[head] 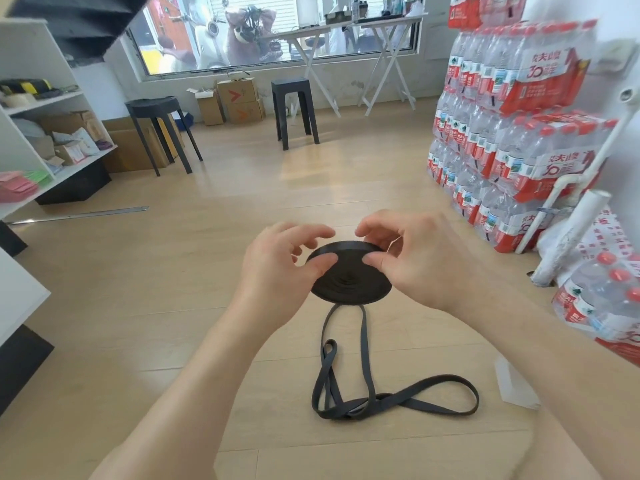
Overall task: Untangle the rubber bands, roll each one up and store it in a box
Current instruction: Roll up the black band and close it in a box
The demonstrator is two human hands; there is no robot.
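Note:
A flat black coil of rolled rubber band (349,282) is held in the air above the wooden floor. My left hand (277,268) grips its left edge, thumb on top and fingers curled over the far rim. My right hand (412,258) pinches its right edge the same way. From the coil's underside the loose tail of the band (363,341) hangs down to the floor, where it lies in several tangled dark grey loops (391,400) between my forearms.
Shrink-wrapped packs of water bottles (512,133) are stacked along the right wall, with white pipes (568,230) leaning on them. A clear plastic item (516,382) lies on the floor at the right. Two black stools (298,109) and cardboard boxes (239,102) stand farther off; white shelves (52,150) line the left.

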